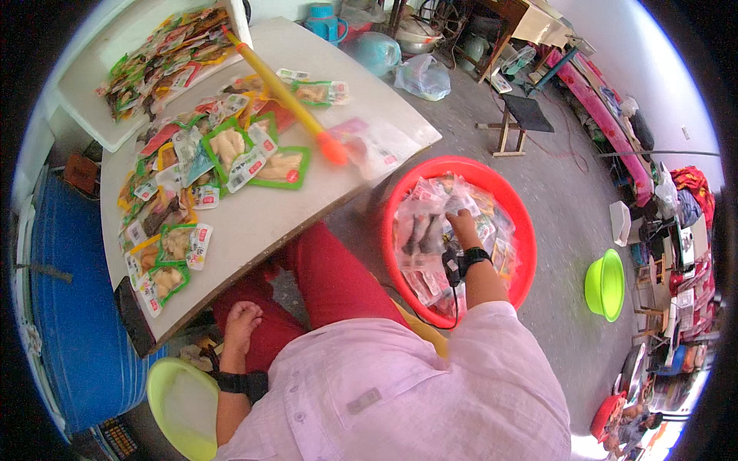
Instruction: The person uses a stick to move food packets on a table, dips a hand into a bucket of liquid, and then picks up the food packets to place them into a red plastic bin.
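Note:
My right hand (463, 225) reaches into a red plastic basin (526, 242) on the floor, at the right of my legs. Its fingers touch the clear plastic packets (424, 230) heaped there; some hold dark strips. Plastic partly hides the fingertips, so a grip cannot be made out. Curled and holding nothing visible, my left hand (243, 322) rests at my lap below the table edge. On the white table (277, 225) lie many sealed food packets, among them green-edged ones with pale pieces (228, 144). Both wrists wear black bands.
A yellow rod with orange ends (282, 89) slants over the table from a white foam box (124, 135) piled with packets. Light-green basins stand at left (190, 403) and right (599, 285). A small folding stool (522, 115) is beyond the red basin. Another person (628, 432) sits far right.

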Tool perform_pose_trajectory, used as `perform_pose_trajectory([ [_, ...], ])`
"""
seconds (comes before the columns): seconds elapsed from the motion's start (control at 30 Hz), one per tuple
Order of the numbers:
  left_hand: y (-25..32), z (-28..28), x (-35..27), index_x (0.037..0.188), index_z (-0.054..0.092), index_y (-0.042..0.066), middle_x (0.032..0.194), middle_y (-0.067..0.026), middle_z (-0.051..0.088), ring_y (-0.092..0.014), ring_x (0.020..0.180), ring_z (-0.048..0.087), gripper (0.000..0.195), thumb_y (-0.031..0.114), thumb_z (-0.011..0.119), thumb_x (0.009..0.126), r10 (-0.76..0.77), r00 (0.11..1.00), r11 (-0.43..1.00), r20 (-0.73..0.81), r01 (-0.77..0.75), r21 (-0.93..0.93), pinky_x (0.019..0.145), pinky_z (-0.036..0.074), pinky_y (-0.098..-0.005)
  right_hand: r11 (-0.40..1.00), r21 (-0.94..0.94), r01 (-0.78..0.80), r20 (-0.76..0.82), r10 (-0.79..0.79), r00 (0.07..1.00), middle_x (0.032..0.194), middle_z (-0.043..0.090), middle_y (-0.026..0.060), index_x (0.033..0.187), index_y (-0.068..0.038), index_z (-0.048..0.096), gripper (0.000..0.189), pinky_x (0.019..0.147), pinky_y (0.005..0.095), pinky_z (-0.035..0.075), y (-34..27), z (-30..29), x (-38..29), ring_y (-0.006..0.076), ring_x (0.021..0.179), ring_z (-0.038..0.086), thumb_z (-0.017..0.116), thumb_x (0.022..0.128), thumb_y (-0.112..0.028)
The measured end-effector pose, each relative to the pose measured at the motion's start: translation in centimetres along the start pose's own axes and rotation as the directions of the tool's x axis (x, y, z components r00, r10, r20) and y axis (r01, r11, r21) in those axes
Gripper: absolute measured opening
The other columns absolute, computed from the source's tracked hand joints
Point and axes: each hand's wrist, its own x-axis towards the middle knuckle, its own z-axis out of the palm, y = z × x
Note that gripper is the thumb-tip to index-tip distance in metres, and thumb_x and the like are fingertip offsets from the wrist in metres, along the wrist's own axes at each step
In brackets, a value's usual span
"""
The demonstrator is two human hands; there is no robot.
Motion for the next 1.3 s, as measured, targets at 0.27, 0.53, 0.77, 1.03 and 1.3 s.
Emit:
perform_pose_trajectory([
  [0.27, -0.5, -0.2, 0.0, 0.085, 0.047, 0.007, 0.081, -0.0039, 0.052, -0.015, 0.077, 0.051, 0.009, 0.011, 0.048, 0.077, -0.014, 0.999, 0.999, -0.029, 0.013, -0.043, 0.066, 0.042, -0.0262, 0.957, 0.022, 0.289, -0.146, -0.283, 0.948, 0.069, 0.056, 0.0157, 0.082, 0.001, 0.053, 0.025, 0.061, 0.0344, 0.042, 2.0, 8.1, -1.4, 0.0274, 0.067, 0.054, 0.053, 0.068, -0.02],
  [0.53, -0.5, -0.6, -0.1, 0.087, 0.047, 0.004, 0.083, -0.0062, 0.051, -0.016, 0.078, 0.052, 0.012, 0.01, 0.049, 0.077, -0.027, 0.998, 0.992, -0.051, 0.02, -0.127, 0.065, 0.044, -0.027, 0.863, 0.294, 0.41, 0.265, -0.486, 0.833, 0.073, 0.053, 0.0068, 0.092, 0.002, 0.048, 0.023, 0.054, 0.0252, 0.042, -5.1, 14.0, -5.9, 0.0144, 0.066, 0.052, 0.051, 0.074, -0.012],
  [0.77, -1.8, -1.2, 0.3, 0.09, 0.047, 0.003, 0.084, -0.0075, 0.052, -0.018, 0.077, 0.052, 0.018, 0.015, 0.05, 0.077, 0.027, 1.0, 0.992, -0.006, -0.028, -0.119, 0.066, 0.044, -0.0294, 0.813, 0.5, 0.3, 0.551, -0.565, 0.614, 0.082, 0.053, 0.0061, 0.091, 0.001, 0.051, 0.021, 0.064, 0.0265, 0.042, -15.6, 13.6, -16.2, 0.0129, 0.073, 0.05, 0.052, 0.073, -0.011],
  [1.03, -1.1, -1.9, -0.8, 0.087, 0.049, 0.003, 0.079, -0.0057, 0.053, -0.014, 0.071, 0.051, 0.017, 0.016, 0.048, 0.077, 0.09, 0.994, 0.996, -0.065, -0.09, 0.006, 0.061, 0.043, -0.0257, 0.839, 0.371, 0.398, 0.738, -0.526, 0.422, 0.077, 0.053, 0.0051, 0.1, 0.001, 0.045, 0.025, 0.052, 0.0223, 0.042, -16.5, 16.8, -18.9, 0.0124, 0.064, 0.053, 0.049, 0.077, -0.009],
  [1.3, 0.4, -7.2, -6.4, 0.085, 0.05, 0.005, 0.076, -0.0039, 0.053, -0.01, 0.069, 0.05, 0.015, 0.017, 0.052, 0.076, 0.165, 0.934, 0.986, -0.317, -0.167, 0.023, 0.061, 0.041, -0.0213, 0.898, 0.352, 0.265, 0.742, -0.44, 0.505, 0.079, 0.053, 0.0068, 0.1, 0.003, 0.044, 0.027, 0.048, 0.0213, 0.043, -17.2, 16.5, -18.7, 0.0132, 0.062, 0.054, 0.049, 0.077, -0.009],
])
